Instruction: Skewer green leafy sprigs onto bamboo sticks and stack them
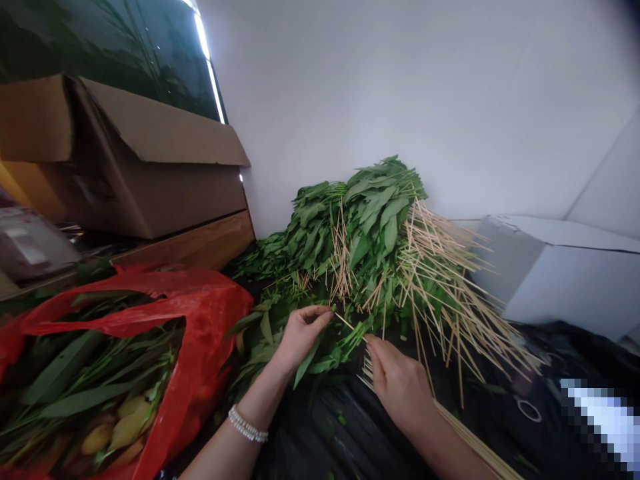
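My right hand [400,380] is closed around a thin bamboo skewer [344,321], which points up and left from its fingers. Several green leaf stems [354,339] are threaded on it close to that hand, with their leaves [325,360] hanging down to the left. At the skewer's tip, my left hand [307,327] pinches a small green stem piece [333,309] between thumb and fingers. Behind both hands rises a pile of skewered leaf bunches [380,200], its bare skewers [450,267] fanning out to the right. Under my right forearm lies a bundle of skewers [470,437].
An open red plastic bag [210,320] with long leaves and some yellowish pieces stands at left. Behind it, a cardboard box [185,193] rests on a wooden surface [200,243]. Black plastic sheeting [310,440] covers the work area. A white box [570,280] is at right, against the wall.
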The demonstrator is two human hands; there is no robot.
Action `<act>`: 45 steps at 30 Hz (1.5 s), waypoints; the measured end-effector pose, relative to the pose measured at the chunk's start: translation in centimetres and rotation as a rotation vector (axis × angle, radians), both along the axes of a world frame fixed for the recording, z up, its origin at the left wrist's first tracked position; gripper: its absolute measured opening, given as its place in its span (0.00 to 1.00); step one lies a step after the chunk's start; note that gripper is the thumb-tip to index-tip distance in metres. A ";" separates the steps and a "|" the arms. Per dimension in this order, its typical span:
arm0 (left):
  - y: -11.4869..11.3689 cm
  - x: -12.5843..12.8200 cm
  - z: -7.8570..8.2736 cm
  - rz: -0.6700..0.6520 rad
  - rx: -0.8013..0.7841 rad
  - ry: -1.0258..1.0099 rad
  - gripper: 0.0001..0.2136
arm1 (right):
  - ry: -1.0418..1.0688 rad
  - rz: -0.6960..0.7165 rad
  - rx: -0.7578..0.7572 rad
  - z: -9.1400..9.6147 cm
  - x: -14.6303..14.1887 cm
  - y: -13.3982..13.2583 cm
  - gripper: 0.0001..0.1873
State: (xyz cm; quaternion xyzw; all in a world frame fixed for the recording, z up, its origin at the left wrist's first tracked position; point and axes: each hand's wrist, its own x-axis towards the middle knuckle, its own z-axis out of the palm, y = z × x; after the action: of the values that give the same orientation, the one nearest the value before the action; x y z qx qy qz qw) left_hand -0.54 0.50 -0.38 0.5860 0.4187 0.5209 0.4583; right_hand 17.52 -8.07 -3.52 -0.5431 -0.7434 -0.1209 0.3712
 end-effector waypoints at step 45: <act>-0.2 0.6 -0.5 0.035 0.149 0.119 0.05 | 0.051 -0.030 -0.084 -0.6 -0.3 0.1 0.15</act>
State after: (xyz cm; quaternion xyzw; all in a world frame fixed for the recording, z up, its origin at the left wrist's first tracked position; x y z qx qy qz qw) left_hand 0.09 0.29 -0.90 0.6410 0.4155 0.5227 0.3786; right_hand 17.20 -7.94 -4.10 -0.5722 -0.7299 -0.0811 0.3651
